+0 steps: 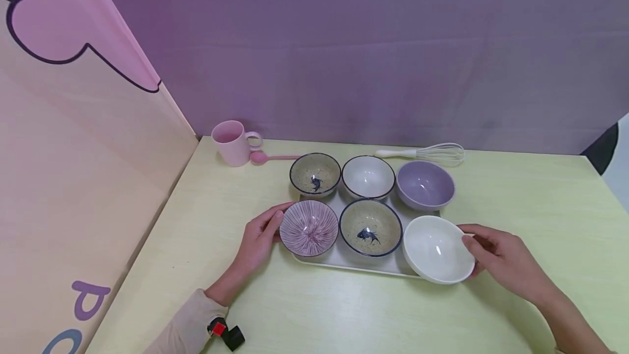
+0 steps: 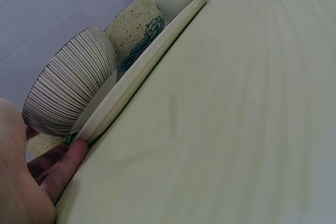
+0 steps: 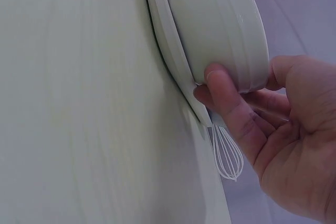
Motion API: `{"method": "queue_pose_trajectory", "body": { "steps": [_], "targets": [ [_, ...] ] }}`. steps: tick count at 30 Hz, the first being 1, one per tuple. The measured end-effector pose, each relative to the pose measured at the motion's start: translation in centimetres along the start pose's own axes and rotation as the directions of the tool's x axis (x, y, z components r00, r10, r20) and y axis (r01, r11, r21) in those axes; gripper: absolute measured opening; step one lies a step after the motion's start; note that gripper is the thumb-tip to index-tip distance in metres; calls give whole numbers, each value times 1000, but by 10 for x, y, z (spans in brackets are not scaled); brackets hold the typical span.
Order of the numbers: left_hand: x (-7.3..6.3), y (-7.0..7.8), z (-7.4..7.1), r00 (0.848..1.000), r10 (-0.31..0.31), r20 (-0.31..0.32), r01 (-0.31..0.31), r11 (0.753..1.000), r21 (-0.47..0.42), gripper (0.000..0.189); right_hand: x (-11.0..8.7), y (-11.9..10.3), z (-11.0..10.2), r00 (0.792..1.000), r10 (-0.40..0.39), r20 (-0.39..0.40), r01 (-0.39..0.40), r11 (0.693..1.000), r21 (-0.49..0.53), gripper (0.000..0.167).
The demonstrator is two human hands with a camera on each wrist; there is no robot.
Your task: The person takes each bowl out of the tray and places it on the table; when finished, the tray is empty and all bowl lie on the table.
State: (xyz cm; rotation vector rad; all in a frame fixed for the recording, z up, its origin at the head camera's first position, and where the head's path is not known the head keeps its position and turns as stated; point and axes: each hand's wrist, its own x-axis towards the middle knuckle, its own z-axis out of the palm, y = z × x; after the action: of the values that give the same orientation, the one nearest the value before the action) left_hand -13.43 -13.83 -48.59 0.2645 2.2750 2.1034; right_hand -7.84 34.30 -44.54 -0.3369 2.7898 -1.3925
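My left hand (image 1: 259, 236) is at the left side of a bowl with thin purple stripes (image 1: 309, 228), thumb by its rim. In the left wrist view its lower fingertips (image 2: 79, 150) lie right at the corner of the white tray (image 2: 121, 95). On the right, my right hand (image 1: 506, 258) holds a plain white bowl (image 1: 438, 249), thumb at the rim and fingers (image 3: 220, 80) against its lower side. This bowl juts past the tray's front right corner. Between the two stands a speckled bowl with a blue fish (image 1: 371, 228).
Behind are another fish bowl (image 1: 315, 173), a dark-rimmed white bowl (image 1: 368, 176) and a purple bowl (image 1: 425, 184). Farther back lie a pink mug (image 1: 233, 146), a pink spoon (image 1: 260, 158) and a whisk (image 1: 437, 153). A purple curtain (image 1: 368, 53) hangs behind the table.
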Motion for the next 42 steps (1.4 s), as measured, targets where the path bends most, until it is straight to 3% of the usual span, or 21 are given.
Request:
{"method": "queue_pose_trajectory", "body": {
  "steps": [16, 27, 35, 42],
  "targets": [
    [0, -1, 0, 1000, -4, -6, 4, 1000, 9, 36, -6, -1, -4, 1000, 14, -15, -15, 999, -45, 28],
    [-1, -2, 0, 1000, -8, -7, 8, 1000, -4, 36, -15, 0, -20, 997, 58, -54, -59, 998, -18, 24],
    [-1, -2, 0, 1000, -17, -9, 17, 1000, -1, 35, -20, 4, -41, 992, 69, -107, -69, 998, -2, 52],
    [0, -2, 0, 1000, -14, -3, 14, 1000, -9, 35, -22, 13, -64, 975, 152, -162, -152, 988, 12, 51]
  ]
}}
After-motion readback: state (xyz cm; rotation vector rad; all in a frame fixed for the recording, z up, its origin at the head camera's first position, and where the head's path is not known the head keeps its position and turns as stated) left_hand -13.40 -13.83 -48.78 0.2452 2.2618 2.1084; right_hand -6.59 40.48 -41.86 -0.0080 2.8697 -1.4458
